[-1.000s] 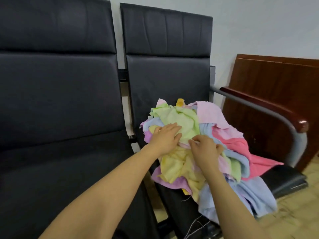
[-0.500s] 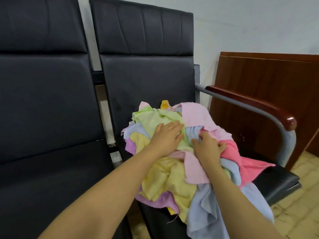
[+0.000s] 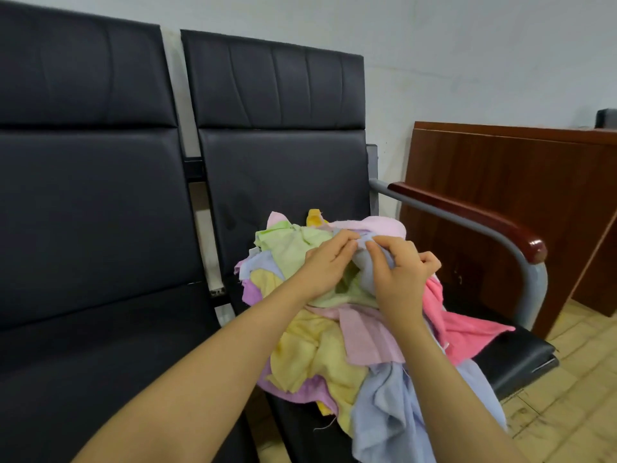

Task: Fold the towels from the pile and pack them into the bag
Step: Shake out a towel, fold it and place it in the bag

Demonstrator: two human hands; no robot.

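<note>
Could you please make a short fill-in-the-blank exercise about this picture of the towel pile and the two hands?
1. The pile of pastel cloth towels lies on the seat of the ____ padded chair.
2. The left hand and the right hand both pinch a light ____ towel at the top of the pile.
3. The chair's armrest has a top made of dark ____.

Missing words: black; blue; wood

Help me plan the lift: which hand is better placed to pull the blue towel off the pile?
Right hand, probably: its fingers already bunch the blue towel, while the left hand only pinches an edge.
</note>
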